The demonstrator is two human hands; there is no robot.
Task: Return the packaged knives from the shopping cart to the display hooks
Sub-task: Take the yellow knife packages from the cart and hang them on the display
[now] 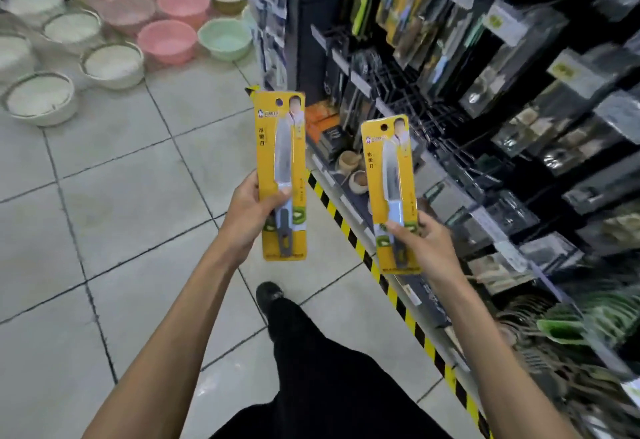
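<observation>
The left packaged knife [281, 175] and the right packaged knife [391, 196] are on bright yellow cards printed with green kiwi slices near the bottom. Each blade is silver-grey, each handle pale blue over grey. The floor [121, 231] is pale grey tile crossed by dark grout lines. A yellow-and-black diagonal stripe [410, 321] edges the shelf base. At far left sit a pink basin [166, 40], a mint-green basin [225, 39] and a cream basin [112, 64]. The trousers [322, 369] and shoe [268, 295] are black. The display rack [433, 113] on the right is black, with orange boxes [320, 116] low on it.
</observation>
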